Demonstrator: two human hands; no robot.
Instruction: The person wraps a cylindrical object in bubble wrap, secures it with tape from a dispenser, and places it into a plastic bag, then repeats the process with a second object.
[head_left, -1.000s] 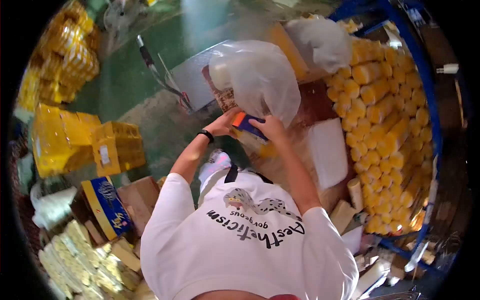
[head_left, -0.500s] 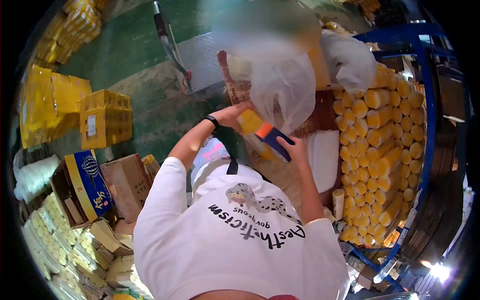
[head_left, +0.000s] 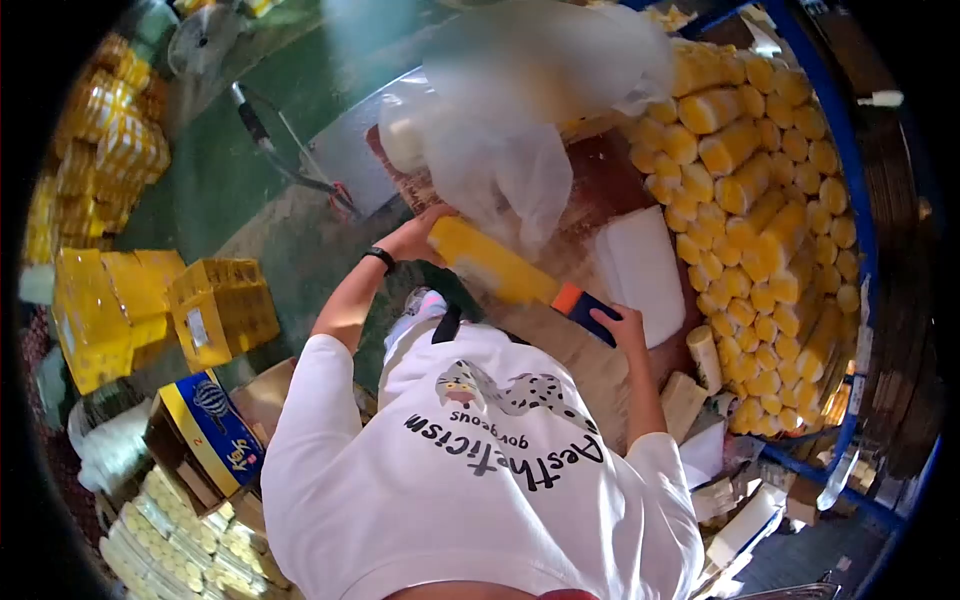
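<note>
My left hand (head_left: 415,240), with a black band on its wrist, grips the upper left end of a long yellow piece (head_left: 495,265). That piece slants down to the right and looks partly blurred. At its lower right end is a dark blue block-shaped tool (head_left: 588,318) with an orange edge. The fingers of my right hand (head_left: 625,328) are closed round the tool's outer end. Whether the yellow piece is joined to the tool I cannot tell. Cloudy plastic bags (head_left: 510,180) lie just beyond my hands, on a brown-red surface (head_left: 610,185).
Yellow-and-white rolls (head_left: 760,250) are stacked on the right beside a blue rack post (head_left: 860,200). A white foam-like block (head_left: 645,275) lies near my right hand. Yellow taped boxes (head_left: 225,310), a blue-yellow carton (head_left: 210,425) and pale rolls (head_left: 170,530) are on the left.
My right hand and the tool have moved right and down, away from my left hand, which has shifted left. More of the yellow piece shows between them. The whole view has turned somewhat.
</note>
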